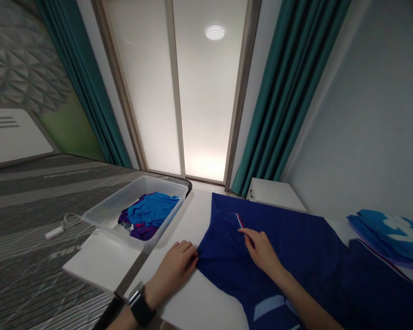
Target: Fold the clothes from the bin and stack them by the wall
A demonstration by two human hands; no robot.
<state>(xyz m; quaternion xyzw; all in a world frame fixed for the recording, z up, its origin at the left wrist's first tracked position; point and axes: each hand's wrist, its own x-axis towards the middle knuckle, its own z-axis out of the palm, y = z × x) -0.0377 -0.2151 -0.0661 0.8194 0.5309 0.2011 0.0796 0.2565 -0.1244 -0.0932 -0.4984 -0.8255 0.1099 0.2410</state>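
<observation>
A dark blue garment (296, 238) with a light blue patch and a red-and-white trim lies spread over the white table (192, 206). My left hand (179, 261), with a dark watch on the wrist, has its fingers closed at the garment's left edge. Over the garment, my right hand (259, 247) pinches the cloth at the end of the striped trim, thumb and forefinger together.
Left of the table, a clear plastic bin (103, 208) holds crumpled blue and purple clothes (153, 208). Folded blue clothes (388, 233) are stacked at the right. A white cabinet (275, 195) stands behind the table. A white power strip (54, 233) lies on the bed.
</observation>
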